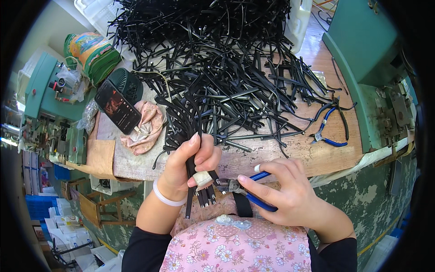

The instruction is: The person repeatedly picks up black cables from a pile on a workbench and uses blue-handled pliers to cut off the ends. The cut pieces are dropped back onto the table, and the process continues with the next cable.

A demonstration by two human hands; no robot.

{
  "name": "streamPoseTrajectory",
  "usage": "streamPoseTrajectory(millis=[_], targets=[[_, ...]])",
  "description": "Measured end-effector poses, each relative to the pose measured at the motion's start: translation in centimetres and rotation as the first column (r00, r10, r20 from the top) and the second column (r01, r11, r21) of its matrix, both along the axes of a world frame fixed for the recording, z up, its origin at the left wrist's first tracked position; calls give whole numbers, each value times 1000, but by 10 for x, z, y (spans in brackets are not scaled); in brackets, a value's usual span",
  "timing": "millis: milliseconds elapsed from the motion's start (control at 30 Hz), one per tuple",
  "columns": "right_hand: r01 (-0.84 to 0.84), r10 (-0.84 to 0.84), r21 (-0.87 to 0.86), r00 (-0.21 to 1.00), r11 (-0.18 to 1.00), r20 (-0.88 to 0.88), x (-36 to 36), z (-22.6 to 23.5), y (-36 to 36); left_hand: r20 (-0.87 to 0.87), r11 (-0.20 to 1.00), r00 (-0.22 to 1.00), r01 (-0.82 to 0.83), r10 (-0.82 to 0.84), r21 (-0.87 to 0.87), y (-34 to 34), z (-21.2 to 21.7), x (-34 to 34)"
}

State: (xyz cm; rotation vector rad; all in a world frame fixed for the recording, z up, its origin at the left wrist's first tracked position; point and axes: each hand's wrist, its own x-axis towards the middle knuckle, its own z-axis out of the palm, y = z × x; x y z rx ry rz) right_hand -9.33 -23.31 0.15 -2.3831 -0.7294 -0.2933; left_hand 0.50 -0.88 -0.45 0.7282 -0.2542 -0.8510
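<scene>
My left hand [177, 168] is closed around a bundle of black eyeglass temples [183, 119]. Their curved tips fan out above the fist, and the metal-tipped ends point down below it. A pale wrap covers one of its fingers. In my right hand [290, 196] are blue-handled pliers [262, 205], their jaws close beside the lower ends of the bundle. Whether the jaws touch a temple I cannot tell. Beyond both hands, a large heap of loose black temples [226, 86] spreads across the wooden table [312, 156].
Another blue-handled pair of pliers [335, 142] lies at the table's right. On the left, a phone [118, 107] leans on a dark green fan [127, 84] beside a pink cloth [147, 127]. Green machines [362, 54] flank the table. A wooden stool [93, 209] stands lower left.
</scene>
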Motion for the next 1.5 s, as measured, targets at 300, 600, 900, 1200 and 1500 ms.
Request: streamPoseTrajectory(millis=[300,600,900,1200,1500], targets=[[-34,33,-49,999,998,-16,3,6,-6,286,969,927,-245,243,-28,-4,-3,-18],[19,-6,114,994,993,-107,-6,8,1,697,735,406,-627,590,-257,-24,-10,-52],[2,19,130,987,992,-160,-7,3,-7,399,904,813,-405,424,-136,-9,-8,-42],[135,39,440,931,888,-364,-24,3,-26,180,945,980,-138,87,298,-1,2,-1],[118,9,372,946,921,-324,-26,1,-28,496,320,-68,-837,-866,444,-38,-28,4]])
